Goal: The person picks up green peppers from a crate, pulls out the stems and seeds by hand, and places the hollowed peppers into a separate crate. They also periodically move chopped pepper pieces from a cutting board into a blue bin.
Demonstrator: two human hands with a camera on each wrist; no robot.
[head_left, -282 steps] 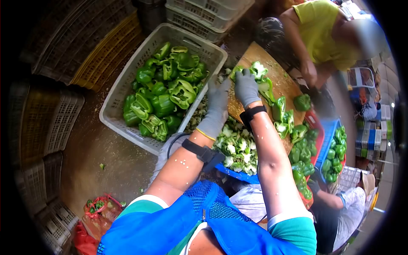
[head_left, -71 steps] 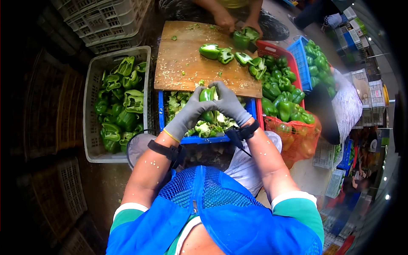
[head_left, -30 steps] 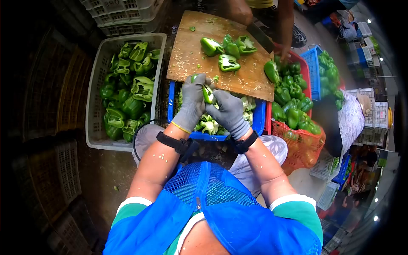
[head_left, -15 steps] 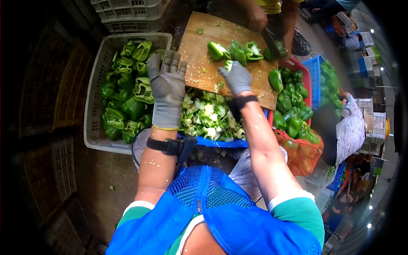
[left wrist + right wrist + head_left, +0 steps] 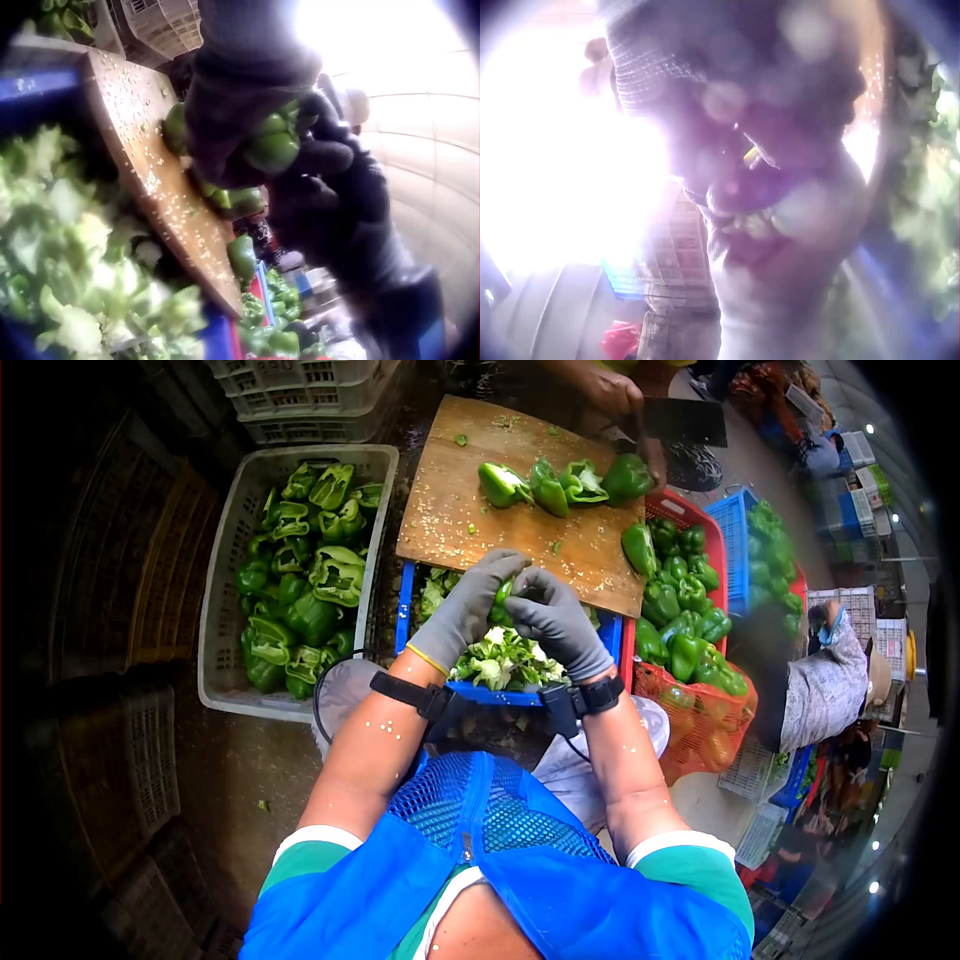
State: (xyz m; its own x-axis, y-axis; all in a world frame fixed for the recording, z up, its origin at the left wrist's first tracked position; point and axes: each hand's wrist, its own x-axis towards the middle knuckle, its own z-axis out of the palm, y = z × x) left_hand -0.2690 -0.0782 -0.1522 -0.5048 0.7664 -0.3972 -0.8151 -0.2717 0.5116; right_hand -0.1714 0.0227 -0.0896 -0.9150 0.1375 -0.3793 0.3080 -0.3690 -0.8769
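The left grip (image 5: 466, 614) and the right grip (image 5: 556, 624) are both gloved in grey knit, the left glove ending in a thin yellow cuff (image 5: 425, 658). Behind each glove a black strap (image 5: 412, 695) circles the wrist and carries a small black box (a thin black cable (image 5: 322, 700) loops out from the left one). A bright blue mesh apron (image 5: 480, 810) with a seam down its middle lies over a teal short-sleeved top whose sleeves (image 5: 690, 860) end in white bands, pale specks dot the forearms (image 5: 375, 745), and light patterned trousers (image 5: 640, 725) cover the knees.
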